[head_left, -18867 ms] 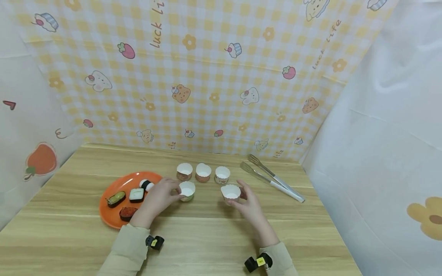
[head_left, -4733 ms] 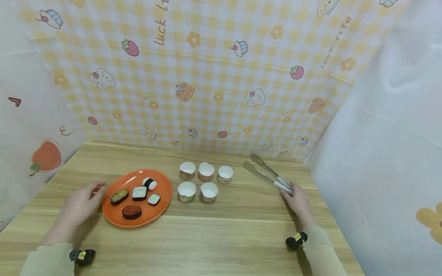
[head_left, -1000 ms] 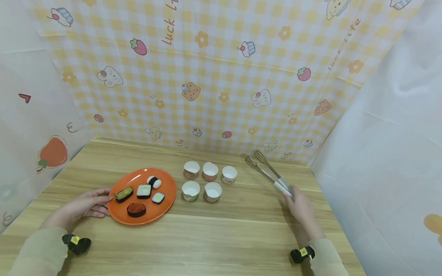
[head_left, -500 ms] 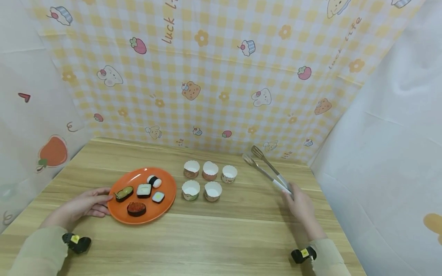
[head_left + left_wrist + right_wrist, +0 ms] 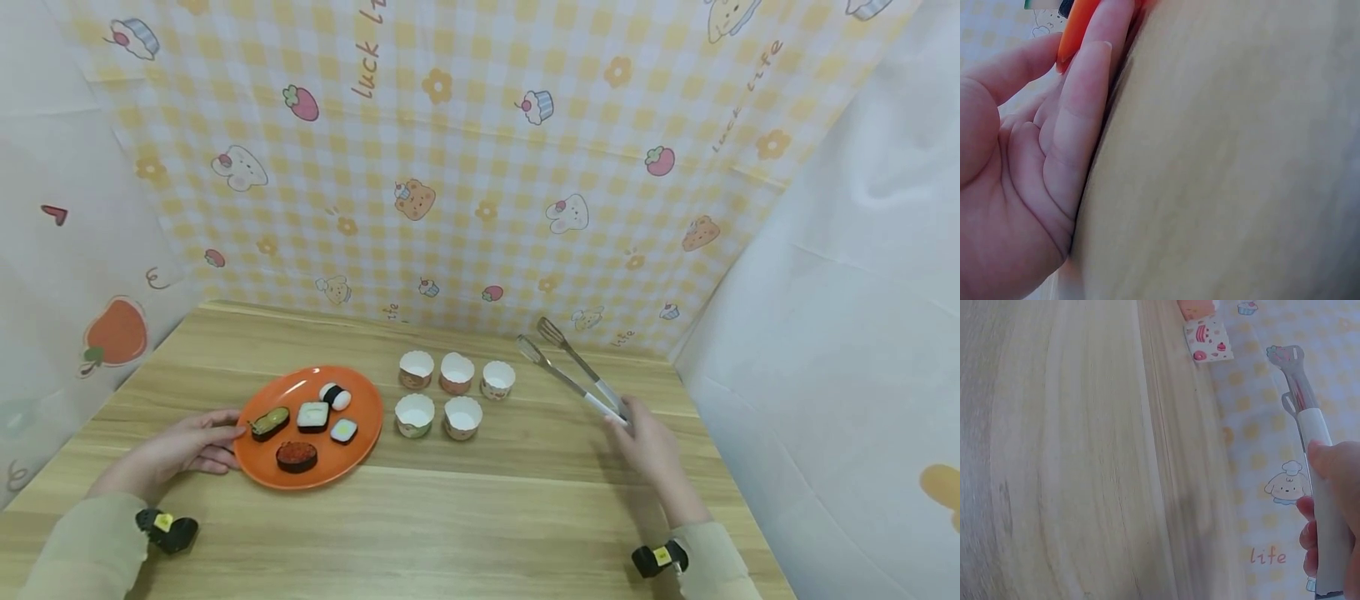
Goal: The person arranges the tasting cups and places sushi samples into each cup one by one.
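Note:
My left hand [image 5: 183, 446] pinches the left rim of the orange plate [image 5: 262, 475], thumb above and fingers below, as the left wrist view shows. Several sushi pieces lie on the plate, among them one with red topping [image 5: 296, 455] and a square white one [image 5: 312, 416]. On the right, my right hand [image 5: 651, 446] grips the handles of metal tongs [image 5: 567, 381] with white grips. Their two slotted heads are spread apart and point toward the back wall. In the right wrist view the tongs [image 5: 1310, 422] look raised above the table. The palm hides the handle ends.
Several paper baking cups stand in two rows right of the plate; one front cup [image 5: 462, 417] and one back-right cup [image 5: 498, 380] are nearest the tongs. A checked cloth [image 5: 480, 167] hangs behind the wooden table [image 5: 450, 533].
Over the last second the tongs' heads have swung left, toward the cups; the left hand has stayed put. Earlier, both hands held paper cups, which now stand on the table.

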### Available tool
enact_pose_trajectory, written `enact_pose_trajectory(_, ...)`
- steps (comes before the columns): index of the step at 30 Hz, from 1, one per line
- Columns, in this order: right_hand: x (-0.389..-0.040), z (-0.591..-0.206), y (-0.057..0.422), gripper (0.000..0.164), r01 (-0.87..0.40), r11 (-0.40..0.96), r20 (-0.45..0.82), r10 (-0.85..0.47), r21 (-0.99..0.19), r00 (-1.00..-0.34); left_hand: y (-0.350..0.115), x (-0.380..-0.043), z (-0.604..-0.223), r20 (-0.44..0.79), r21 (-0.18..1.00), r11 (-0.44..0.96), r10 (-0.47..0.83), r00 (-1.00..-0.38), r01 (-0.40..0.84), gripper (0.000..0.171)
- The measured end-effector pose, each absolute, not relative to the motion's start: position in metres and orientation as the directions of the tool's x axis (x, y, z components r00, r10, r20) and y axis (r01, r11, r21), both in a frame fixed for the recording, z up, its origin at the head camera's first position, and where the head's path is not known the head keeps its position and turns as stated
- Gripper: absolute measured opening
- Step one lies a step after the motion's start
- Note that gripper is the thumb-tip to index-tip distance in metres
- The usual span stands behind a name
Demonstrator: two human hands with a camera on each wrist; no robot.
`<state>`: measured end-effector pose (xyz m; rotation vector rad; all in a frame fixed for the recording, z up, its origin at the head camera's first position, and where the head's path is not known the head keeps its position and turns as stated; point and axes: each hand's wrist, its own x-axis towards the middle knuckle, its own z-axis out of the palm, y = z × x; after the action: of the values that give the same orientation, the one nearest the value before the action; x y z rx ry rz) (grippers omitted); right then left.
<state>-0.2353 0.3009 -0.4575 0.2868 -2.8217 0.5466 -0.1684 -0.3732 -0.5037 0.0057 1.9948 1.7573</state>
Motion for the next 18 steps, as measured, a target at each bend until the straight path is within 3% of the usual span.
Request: enact_pose_trajectory(18,-0.222,-0.443,0.279,0.046,-0.314,0.898,0.330,-0.209,-0.308,-0.921,-0.373,-0.169,-0.503,-0.355,0.934,0.157,0.313,-0.881,-0.321,0.061)
